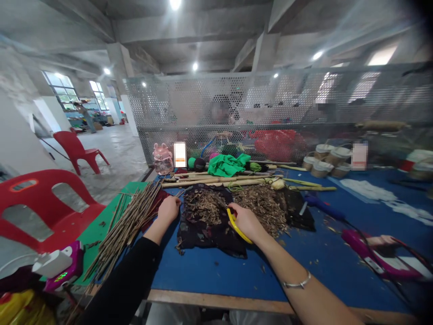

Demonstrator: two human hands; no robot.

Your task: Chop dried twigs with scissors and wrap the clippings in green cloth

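Observation:
My left hand (168, 209) is curled shut at the left edge of a dark cloth (206, 230), gripping its edge or something small I cannot make out. My right hand (246, 220) is closed on yellow-handled scissors (237, 227) held over the cloth. Heaps of cut brown plant bits (262, 205) lie on the cloth. A bundle of thin brown sticks (126, 228) lies just left of my left hand. A silver bangle (297, 283) sits on my right wrist.
Long pale stalks (219, 180) and a green cloth (227, 164) lie behind the heaps on the blue table (219, 271). Pink jar (163, 159), several paper cups (324, 163), a pink tool (375, 257) at right. Red chairs (40, 207) at left. A mesh screen (270, 104) with people behind it.

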